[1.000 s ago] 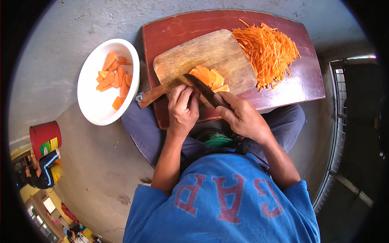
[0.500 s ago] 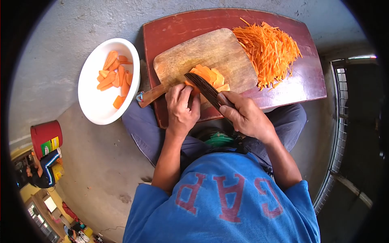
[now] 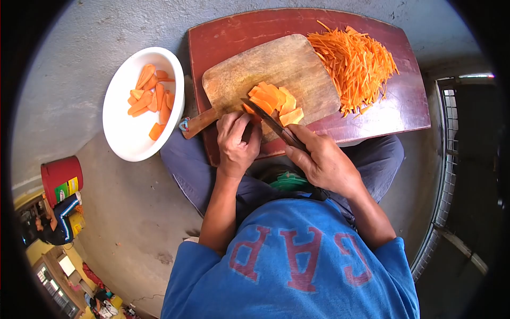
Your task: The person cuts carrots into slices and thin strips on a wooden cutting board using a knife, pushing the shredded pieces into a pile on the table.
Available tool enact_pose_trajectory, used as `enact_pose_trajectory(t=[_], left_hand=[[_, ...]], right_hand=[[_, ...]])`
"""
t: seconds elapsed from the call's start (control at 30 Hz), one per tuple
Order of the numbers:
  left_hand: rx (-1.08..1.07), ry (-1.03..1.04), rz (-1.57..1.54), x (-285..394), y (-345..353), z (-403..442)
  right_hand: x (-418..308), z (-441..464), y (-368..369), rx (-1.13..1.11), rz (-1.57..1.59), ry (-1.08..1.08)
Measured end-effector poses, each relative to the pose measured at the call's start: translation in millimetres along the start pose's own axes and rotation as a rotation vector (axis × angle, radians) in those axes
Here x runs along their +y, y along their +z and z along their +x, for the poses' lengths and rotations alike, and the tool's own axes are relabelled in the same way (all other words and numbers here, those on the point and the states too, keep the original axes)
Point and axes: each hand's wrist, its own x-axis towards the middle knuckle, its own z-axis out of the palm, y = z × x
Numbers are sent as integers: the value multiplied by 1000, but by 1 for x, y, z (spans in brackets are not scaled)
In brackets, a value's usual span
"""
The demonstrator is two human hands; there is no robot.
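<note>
My right hand [image 3: 325, 159] is wrapped round the handle of a dark-bladed knife [image 3: 269, 121], whose tip points up and left over the wooden cutting board [image 3: 228, 80]. The fingers of my left hand [image 3: 236, 143] are curled on a carrot piece [image 3: 248, 108] at the board's near edge, close to the blade; most of that piece is hidden. Flat orange carrot slices [image 3: 271, 97] lie overlapping on the board just beyond the blade. A heap of thin carrot strips [image 3: 355, 66] sits to the right of the board.
The board rests on a red table [image 3: 234, 31]. At the left, a white basin [image 3: 119, 125] holds several carrot pieces. A red bucket [image 3: 54, 175] stands on the floor at far left, near another person [image 3: 58, 226]. A metal mesh frame [image 3: 445, 159] is at right.
The knife blade has tilted from showing its broad side to nearly edge-on, beside the carrot piece. Some slices beyond the blade have spread slightly. My left hand has stayed almost in place.
</note>
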Motion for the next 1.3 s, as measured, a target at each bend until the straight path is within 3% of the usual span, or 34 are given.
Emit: enact_pose_trajectory(t=[0.97,1.17,1.3], left_hand=[[1,-15,-38,-2,2,-1],[3,-11,-31,-3,2,-1],[24,17,-35,-5,5,-2]], right_hand=[[5,-8,6,101,41,-93],[6,-6,5,19,28,9],[2,-8,10,63,-15,-75]])
